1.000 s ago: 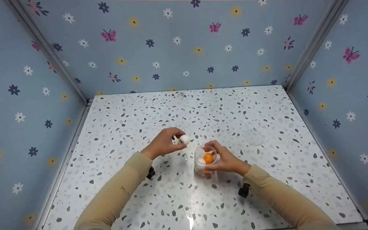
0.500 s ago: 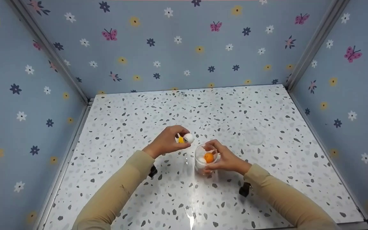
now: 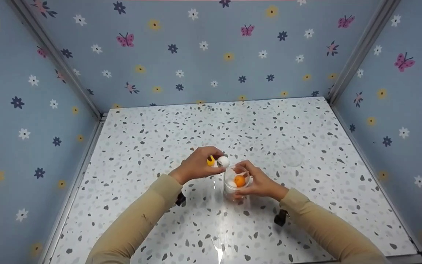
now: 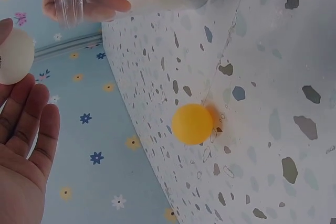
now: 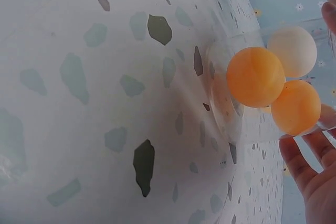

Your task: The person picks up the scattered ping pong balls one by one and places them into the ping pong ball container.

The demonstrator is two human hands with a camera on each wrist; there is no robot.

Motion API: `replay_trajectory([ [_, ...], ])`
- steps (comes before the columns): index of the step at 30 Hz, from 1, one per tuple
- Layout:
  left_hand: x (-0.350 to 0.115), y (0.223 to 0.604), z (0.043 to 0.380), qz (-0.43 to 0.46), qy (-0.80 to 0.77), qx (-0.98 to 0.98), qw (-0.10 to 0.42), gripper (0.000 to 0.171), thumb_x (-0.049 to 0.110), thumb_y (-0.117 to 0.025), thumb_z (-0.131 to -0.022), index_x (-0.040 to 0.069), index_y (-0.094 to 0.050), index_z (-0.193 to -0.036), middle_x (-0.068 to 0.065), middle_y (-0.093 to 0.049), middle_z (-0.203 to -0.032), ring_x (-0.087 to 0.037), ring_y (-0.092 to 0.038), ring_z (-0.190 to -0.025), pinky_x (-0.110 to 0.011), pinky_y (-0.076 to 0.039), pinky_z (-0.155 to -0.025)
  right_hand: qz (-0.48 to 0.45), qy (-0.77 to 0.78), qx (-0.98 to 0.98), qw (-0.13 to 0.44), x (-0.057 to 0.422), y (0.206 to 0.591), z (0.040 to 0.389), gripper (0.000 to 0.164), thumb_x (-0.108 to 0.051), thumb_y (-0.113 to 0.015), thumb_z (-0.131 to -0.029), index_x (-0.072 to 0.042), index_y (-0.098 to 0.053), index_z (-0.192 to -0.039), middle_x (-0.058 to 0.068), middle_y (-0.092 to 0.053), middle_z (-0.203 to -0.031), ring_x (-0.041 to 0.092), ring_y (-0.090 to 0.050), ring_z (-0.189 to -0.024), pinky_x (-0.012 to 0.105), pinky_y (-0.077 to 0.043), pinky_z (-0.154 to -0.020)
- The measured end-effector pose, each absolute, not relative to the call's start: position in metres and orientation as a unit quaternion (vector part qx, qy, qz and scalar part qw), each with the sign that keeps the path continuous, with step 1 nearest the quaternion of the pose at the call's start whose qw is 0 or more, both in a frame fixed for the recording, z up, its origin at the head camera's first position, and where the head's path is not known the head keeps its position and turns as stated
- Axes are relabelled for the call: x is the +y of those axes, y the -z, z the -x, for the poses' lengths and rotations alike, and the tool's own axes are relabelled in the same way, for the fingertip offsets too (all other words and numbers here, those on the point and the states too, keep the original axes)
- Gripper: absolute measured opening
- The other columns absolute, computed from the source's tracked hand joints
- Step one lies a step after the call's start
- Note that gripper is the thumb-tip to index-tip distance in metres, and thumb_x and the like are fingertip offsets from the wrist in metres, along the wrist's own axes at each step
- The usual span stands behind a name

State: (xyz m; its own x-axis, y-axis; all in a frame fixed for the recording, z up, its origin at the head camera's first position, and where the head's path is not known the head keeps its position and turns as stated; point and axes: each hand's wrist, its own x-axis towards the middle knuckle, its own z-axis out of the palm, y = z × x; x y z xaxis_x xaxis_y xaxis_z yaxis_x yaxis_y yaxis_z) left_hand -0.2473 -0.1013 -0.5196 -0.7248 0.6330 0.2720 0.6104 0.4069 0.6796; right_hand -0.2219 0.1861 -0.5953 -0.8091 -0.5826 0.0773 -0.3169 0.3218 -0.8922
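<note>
My left hand (image 3: 200,164) pinches a white ping-pong ball (image 3: 223,162) between thumb and fingertips, right beside the rim of a clear jar (image 3: 229,194). The same white ball (image 4: 16,56) shows at the edge of the left wrist view. My right hand (image 3: 262,183) grips the jar from its right side, fingers and thumb around the wall. Inside the jar, in the right wrist view, lie two orange balls (image 5: 255,77) and a white ball (image 5: 292,51). A yellow-orange ball (image 4: 192,124) rests on the table beyond the left hand, partly hidden by its fingers in the head view.
A clear round disc (image 3: 291,157), like a lid, lies on the speckled table (image 3: 167,128) right of the jar. Blue flower-patterned walls (image 3: 203,55) enclose the table at the back and both sides.
My left hand has moved right with the white ball, from left of the jar to its rim. The right hand and jar have stayed about in place.
</note>
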Motion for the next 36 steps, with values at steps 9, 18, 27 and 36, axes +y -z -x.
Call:
replay_trajectory([
  [9, -0.092, 0.524, 0.243, -0.385, -0.401, 0.831, 0.015, 0.036, 0.024, -0.085, -0.095, 0.005, -0.075, -0.123, -0.011, -0.077, -0.114, -0.029, -0.072, -0.104, -0.054, -0.061, -0.090, 0.285, 0.510, 0.800, 0.134, 0.186, 0.594, 0.221, 0.084, -0.025, -0.101, -0.077, -0.007, -0.050, -0.140, 0.028, -0.063, -0.147, 0.045, -0.062, -0.132, 0.069, -0.047, -0.113],
  [18, -0.083, 0.530, 0.239, -0.386, -0.410, 0.825, 0.044, 0.033, 0.023, -0.089, -0.092, 0.007, -0.073, -0.115, -0.009, -0.076, -0.109, -0.024, -0.069, -0.101, -0.052, -0.060, -0.092, 0.287, 0.535, 0.784, 0.128, 0.185, 0.596, 0.223, 0.081, -0.011, -0.101, -0.075, -0.010, -0.051, -0.139, 0.017, -0.068, -0.137, 0.042, -0.067, -0.120, 0.061, -0.055, -0.103],
  [27, -0.077, 0.536, 0.235, -0.401, -0.409, 0.819, 0.045, 0.031, 0.024, -0.090, -0.091, 0.009, -0.074, -0.114, -0.006, -0.075, -0.106, -0.023, -0.067, -0.098, -0.051, -0.058, -0.082, 0.284, 0.545, 0.779, 0.125, 0.181, 0.591, 0.217, 0.082, 0.006, -0.096, -0.073, -0.004, -0.049, -0.140, 0.023, -0.069, -0.131, 0.048, -0.068, -0.112, 0.061, -0.057, -0.096],
  [36, -0.072, 0.537, 0.233, -0.408, -0.392, 0.823, 0.045, 0.034, 0.023, -0.091, -0.090, 0.006, -0.077, -0.116, -0.008, -0.077, -0.109, -0.022, -0.067, -0.098, -0.032, -0.055, -0.088, 0.297, 0.547, 0.774, 0.117, 0.178, 0.566, 0.207, 0.073, 0.006, -0.094, -0.076, 0.000, -0.051, -0.135, 0.023, -0.070, -0.124, 0.034, -0.067, -0.105, 0.050, -0.062, -0.086],
])
